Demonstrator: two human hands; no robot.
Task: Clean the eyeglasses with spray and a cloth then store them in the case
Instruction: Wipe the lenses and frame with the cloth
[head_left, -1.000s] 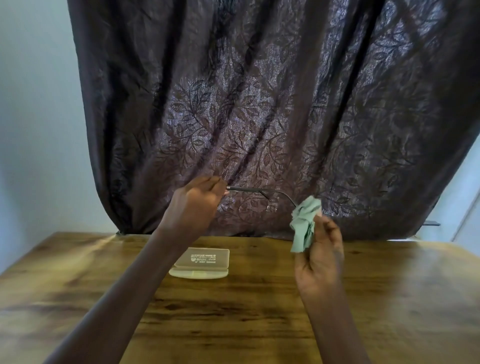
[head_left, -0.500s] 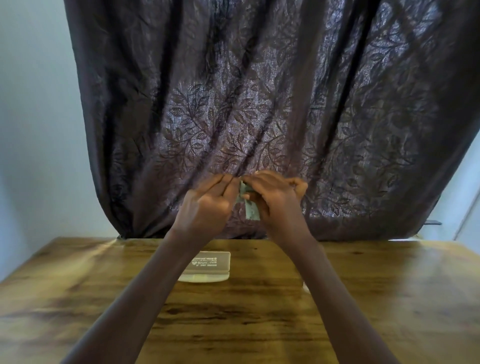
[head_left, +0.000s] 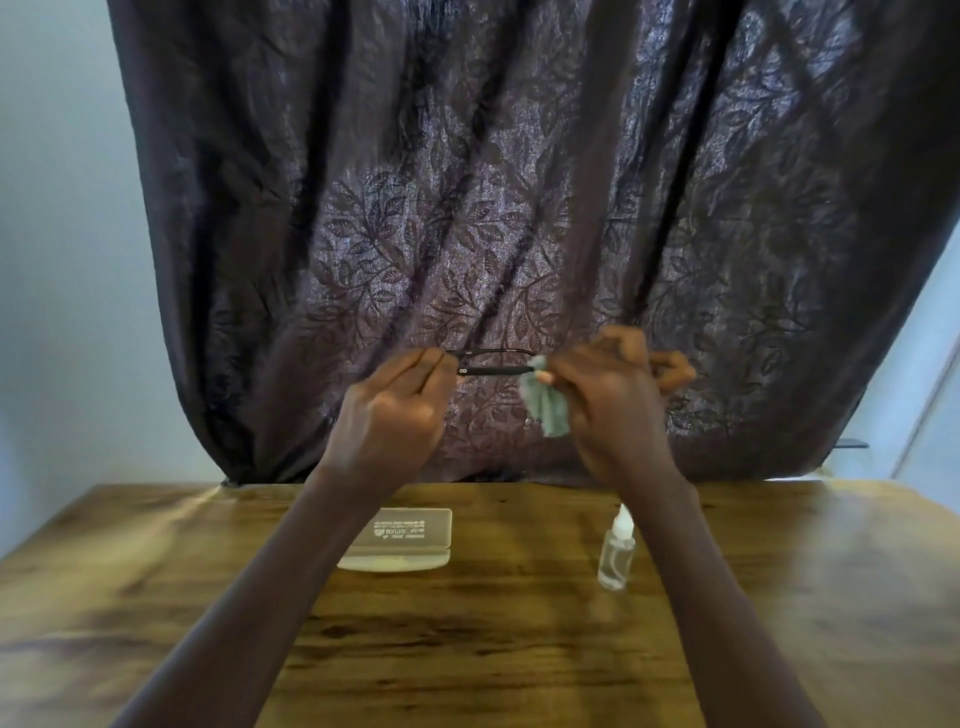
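I hold thin dark eyeglasses up in the air above the table, in front of the curtain. My left hand pinches their left end. My right hand pinches a pale green cloth against the right end of the frame; the cloth hangs down below my fingers. The lenses are hard to make out against the curtain. A pale glasses case lies closed on the wooden table under my left forearm. A small clear spray bottle stands upright beside my right forearm.
A dark leaf-patterned curtain hangs right behind the table's far edge. Pale walls show at both sides.
My right hand with the cloth has slid right along the glasses, away from my left hand. The view has dropped a little, and the spray bottle now shows beside my right arm.
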